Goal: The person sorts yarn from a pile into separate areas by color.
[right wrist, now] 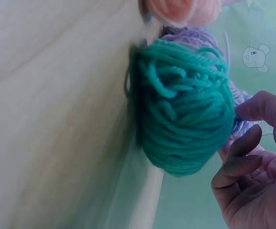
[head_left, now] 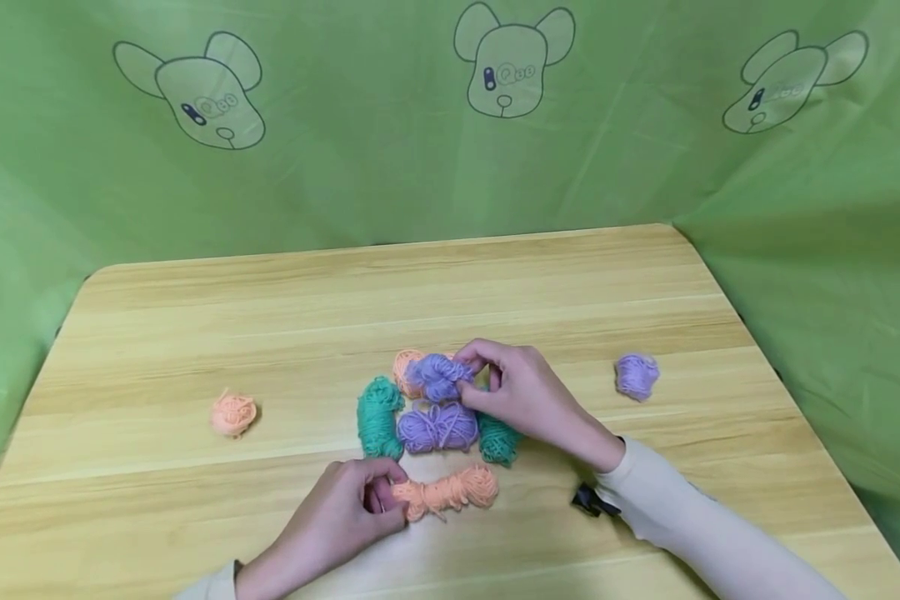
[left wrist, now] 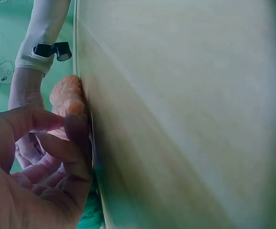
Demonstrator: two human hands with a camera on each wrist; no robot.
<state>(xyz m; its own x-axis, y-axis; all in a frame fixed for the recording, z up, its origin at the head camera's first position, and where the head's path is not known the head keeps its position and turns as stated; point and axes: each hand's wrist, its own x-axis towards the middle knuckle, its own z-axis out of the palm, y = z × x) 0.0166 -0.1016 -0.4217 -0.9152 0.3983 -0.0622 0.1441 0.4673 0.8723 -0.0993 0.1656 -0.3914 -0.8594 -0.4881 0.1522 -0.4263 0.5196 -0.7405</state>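
Thumb and fingers of my left hand (head_left: 345,502) pinch the left end of a peach yarn skein (head_left: 450,492), which lies lengthwise at the front of the group. The left wrist view shows that pinch up close on the skein (left wrist: 67,95). My right hand (head_left: 527,392) pinches the right end of a periwinkle yarn skein (head_left: 438,377) at the back of the group. Below it lies a purple skein (head_left: 438,428) between a green skein (head_left: 379,418) and another green skein (head_left: 499,440). Part of a peach skein (head_left: 405,372) shows behind the periwinkle one.
A small peach yarn ball (head_left: 233,414) sits apart on the left of the wooden table (head_left: 195,333). On the right lies a small purple yarn bundle (head_left: 636,376). Green cloth (head_left: 390,183) hangs along the back and sides. A black device (head_left: 591,501) is at the right wrist.
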